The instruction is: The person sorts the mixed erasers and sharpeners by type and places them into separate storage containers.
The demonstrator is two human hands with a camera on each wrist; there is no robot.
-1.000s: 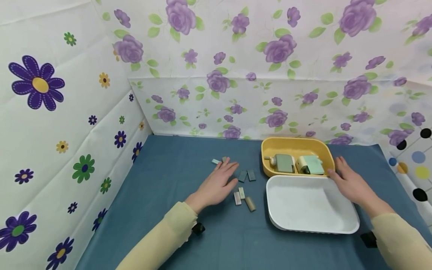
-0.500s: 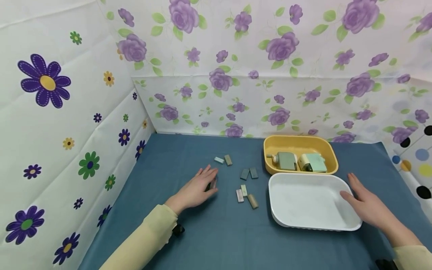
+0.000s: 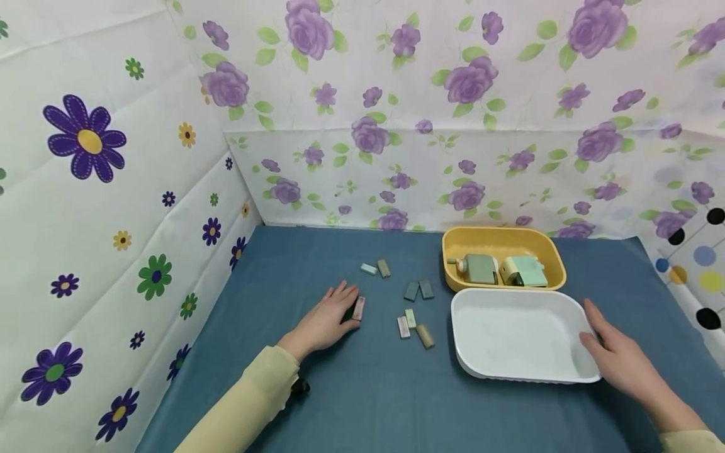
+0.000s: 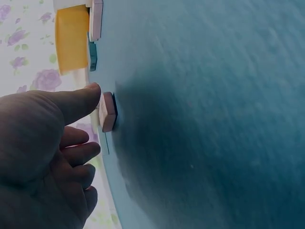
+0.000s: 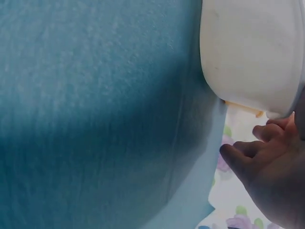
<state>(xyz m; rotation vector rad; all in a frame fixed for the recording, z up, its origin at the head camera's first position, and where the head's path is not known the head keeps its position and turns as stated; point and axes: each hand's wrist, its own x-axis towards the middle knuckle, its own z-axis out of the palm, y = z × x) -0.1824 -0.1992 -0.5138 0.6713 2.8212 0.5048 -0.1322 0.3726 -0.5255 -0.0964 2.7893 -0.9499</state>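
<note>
1. Currently, the left hand (image 3: 323, 319) is held low, fingers relaxed and loosely spread; a pink block (image 3: 359, 308) is framed between thumb and forefinger, though contact cannot be told.
2. The right rim of the white tray (image 3: 518, 333) is straddled by the right hand (image 3: 620, 352), thumb inward; whether the rim is pinched cannot be told.
3. Seven more blocks are seen grouped between the hands: a far pair (image 3: 384, 268), a grey pair (image 3: 427, 289) and a near trio (image 3: 425, 336). Grouping is judged done for these; the pink block is left alone.
4. Two toy-like objects (image 3: 481, 269) are held in the yellow tray (image 3: 498, 235), far right.
5. Everything is set on blue cloth (image 3: 362, 402), enclosed by a rose-printed far sheet (image 3: 425, 82), a daisy-printed left sheet (image 3: 34, 264) and a dotted right sheet (image 3: 688, 277).
</note>
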